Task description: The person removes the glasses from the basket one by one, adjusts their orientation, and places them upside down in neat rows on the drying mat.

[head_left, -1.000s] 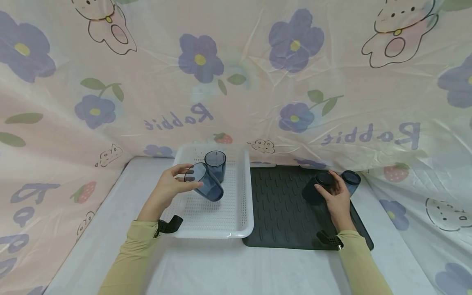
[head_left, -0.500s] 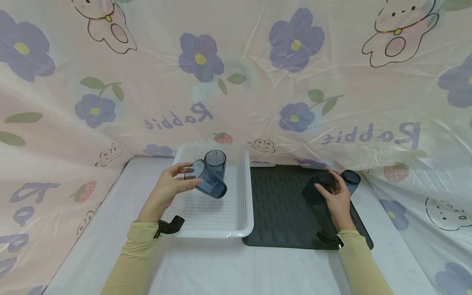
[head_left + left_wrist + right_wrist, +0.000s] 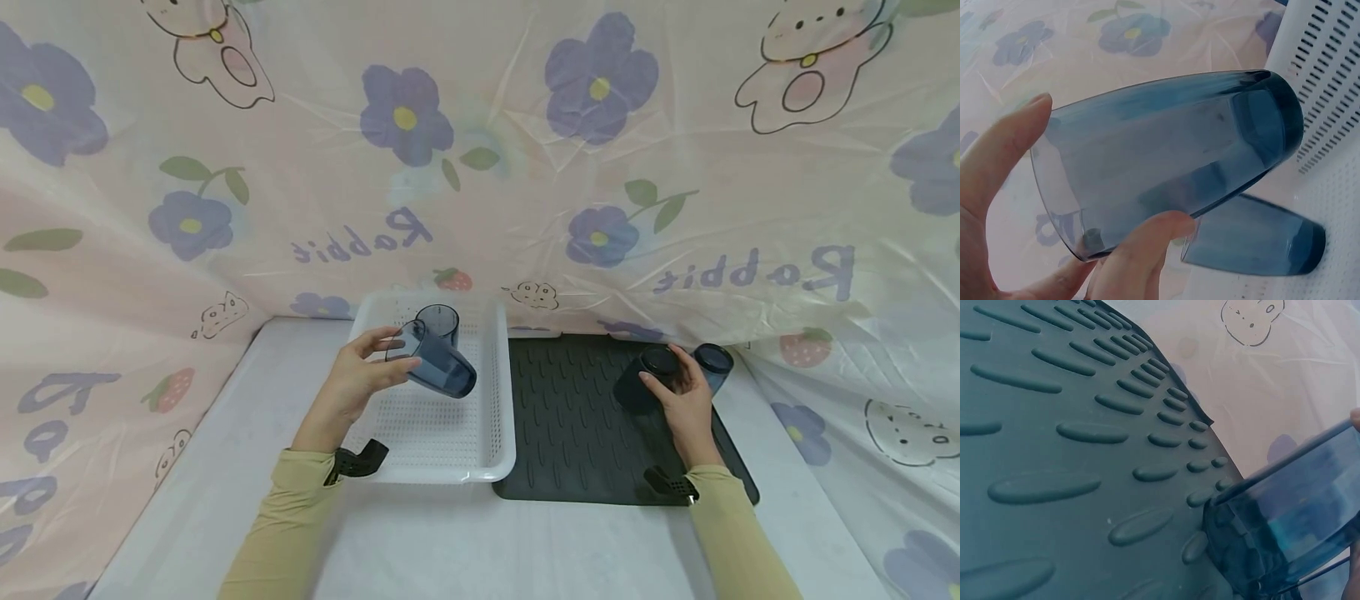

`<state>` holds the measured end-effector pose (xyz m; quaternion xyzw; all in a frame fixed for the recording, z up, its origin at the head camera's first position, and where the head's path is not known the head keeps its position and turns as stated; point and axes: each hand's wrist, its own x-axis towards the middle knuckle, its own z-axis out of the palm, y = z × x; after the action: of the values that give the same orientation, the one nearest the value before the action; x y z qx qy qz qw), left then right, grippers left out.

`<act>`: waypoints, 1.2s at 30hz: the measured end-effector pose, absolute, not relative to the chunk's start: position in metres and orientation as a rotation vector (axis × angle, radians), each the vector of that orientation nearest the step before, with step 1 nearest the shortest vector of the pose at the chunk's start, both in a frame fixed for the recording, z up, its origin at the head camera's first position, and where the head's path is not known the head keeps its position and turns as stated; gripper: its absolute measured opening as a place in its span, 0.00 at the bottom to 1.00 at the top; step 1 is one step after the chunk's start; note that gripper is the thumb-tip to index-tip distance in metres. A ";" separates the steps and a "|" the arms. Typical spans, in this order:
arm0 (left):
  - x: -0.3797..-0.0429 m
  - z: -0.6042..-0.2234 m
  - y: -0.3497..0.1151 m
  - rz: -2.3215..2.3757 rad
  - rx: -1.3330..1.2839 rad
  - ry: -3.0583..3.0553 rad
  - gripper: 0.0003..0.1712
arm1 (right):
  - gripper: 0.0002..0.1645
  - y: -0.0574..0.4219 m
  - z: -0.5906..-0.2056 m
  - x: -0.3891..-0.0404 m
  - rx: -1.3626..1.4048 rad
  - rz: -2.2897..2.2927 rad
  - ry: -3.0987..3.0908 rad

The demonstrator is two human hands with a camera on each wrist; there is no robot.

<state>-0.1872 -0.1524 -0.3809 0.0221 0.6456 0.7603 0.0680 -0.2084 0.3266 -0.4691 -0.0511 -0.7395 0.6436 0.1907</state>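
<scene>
My left hand (image 3: 348, 383) grips a blue-tinted clear glass (image 3: 447, 371) near its rim, thumb on one side and fingers on the other. The glass leans almost sideways over the white perforated basket (image 3: 507, 417), its thick base pointing right and slightly down. Behind it, a second blue glass (image 3: 444, 318) is in the basket, partly covered in the head view; in the left wrist view this second glass (image 3: 1260, 240) appears lower right. On the dark ridged mat (image 3: 570, 417), my right hand (image 3: 688, 410) holds another blue glass (image 3: 634, 390), which looks nearly black there.
One more blue glass (image 3: 714, 363) stands just past my right hand, by the mat's far right corner. Basket and mat lie side by side on a white-covered table (image 3: 420, 542). A printed curtain (image 3: 487, 192) hangs close behind and along both sides.
My left hand has shifted slightly right, and its glass has tipped further toward level, base swinging right and up. My right hand and its glass have stayed in place.
</scene>
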 end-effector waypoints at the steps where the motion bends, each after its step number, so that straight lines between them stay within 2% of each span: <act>1: -0.187 -0.381 -0.151 2.298 0.066 1.932 0.42 | 0.43 0.327 -0.469 -0.208 -0.146 1.811 -2.078; 36: -0.191 -0.386 -0.103 2.519 -0.089 1.731 0.37 | 0.42 0.327 -0.474 -0.208 -0.103 1.756 -2.080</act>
<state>-0.1908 -0.1030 -0.3862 -0.0290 0.5656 0.8231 0.0420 -0.2080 0.3265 -0.4736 -0.0370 -0.7470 0.6306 0.2071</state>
